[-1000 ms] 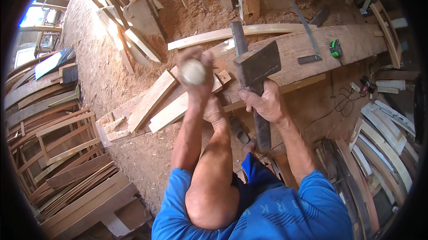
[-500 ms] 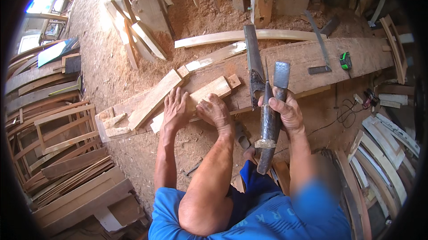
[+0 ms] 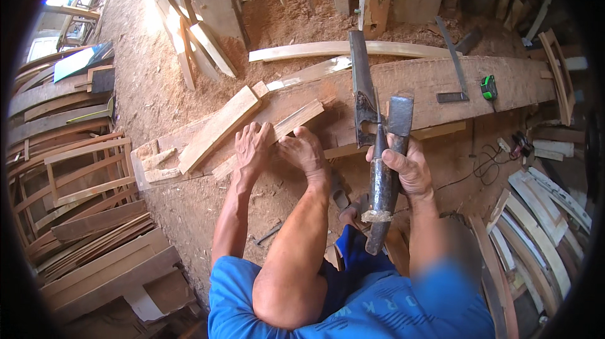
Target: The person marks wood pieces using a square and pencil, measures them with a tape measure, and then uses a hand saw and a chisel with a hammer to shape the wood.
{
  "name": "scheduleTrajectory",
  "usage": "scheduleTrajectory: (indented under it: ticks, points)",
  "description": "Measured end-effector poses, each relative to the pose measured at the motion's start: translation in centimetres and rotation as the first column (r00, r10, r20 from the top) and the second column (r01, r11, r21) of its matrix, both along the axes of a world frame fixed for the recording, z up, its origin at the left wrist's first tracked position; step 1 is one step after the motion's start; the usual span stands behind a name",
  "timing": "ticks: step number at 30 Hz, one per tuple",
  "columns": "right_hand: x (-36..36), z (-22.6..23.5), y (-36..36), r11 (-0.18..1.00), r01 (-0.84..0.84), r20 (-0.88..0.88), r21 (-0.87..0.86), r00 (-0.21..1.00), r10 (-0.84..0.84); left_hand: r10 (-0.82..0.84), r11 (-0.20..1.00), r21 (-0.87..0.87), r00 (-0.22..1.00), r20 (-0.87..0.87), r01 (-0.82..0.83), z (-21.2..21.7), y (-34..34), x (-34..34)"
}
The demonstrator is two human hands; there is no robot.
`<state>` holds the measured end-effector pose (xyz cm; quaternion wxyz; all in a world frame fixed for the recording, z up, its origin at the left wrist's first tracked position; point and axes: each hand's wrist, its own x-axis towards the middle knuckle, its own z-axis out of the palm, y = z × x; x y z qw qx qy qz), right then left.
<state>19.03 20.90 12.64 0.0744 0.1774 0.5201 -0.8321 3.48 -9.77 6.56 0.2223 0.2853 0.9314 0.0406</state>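
A pale wooden strip point(image 3: 307, 116) lies aslant across a long plank point(image 3: 416, 90). My left hand point(image 3: 253, 145) is closed around its near side, thumb and fingers gripping it. Beside that hand my bare foot point(image 3: 305, 150) rests against the same strip. Raised at the right, my right hand point(image 3: 408, 166) grips two tools together. One is a chisel point(image 3: 378, 188) with a narrow blade, a dark handle and a frayed butt end. The other is a dark-handled tool point(image 3: 400, 116) with a broad flat steel head; its exact kind is unclear.
A second wooden piece point(image 3: 220, 128) lies left of the strip. A handsaw point(image 3: 360, 74), a try square point(image 3: 455, 71) and a green tape measure point(image 3: 488, 87) are on the plank. Stacked timber point(image 3: 101, 238) lines the left; curved pieces point(image 3: 535, 232) lie at the right. Sawdust covers the ground.
The strip under my left hand and foot has turned, now showing a narrower face. My left hand has shifted slightly right along it. The two tools stay in my right hand.
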Motion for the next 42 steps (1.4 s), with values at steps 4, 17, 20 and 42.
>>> scheduleTrajectory:
  ticks: [4, 17, 20, 42]
  points:
    - [2.2, 1.6, -1.0, 0.997, 0.071, -0.021, 0.006, 0.997, -0.070, 0.181, 0.983, -0.016, 0.981, -0.070, -0.183, -5.6, -3.7, 0.4]
    - [8.9, 11.0, -2.1, 0.999, 0.037, -0.161, -0.027, 0.986, -0.040, 0.311, 0.929, -0.178, 0.945, -0.103, -0.325, -0.4, -1.3, 2.3]
    - [10.1, 12.8, -1.4, 0.995, 0.098, -0.179, -0.020, 0.979, -0.100, 0.316, 0.930, -0.169, 0.945, -0.088, -0.327, 0.7, -1.5, 2.8]
    - [-6.4, 8.4, -2.1, 0.982, 0.031, -0.090, 0.186, 0.996, -0.015, -0.130, 0.128, 0.992, 0.991, 0.033, -0.016, 11.7, 12.8, -4.0]
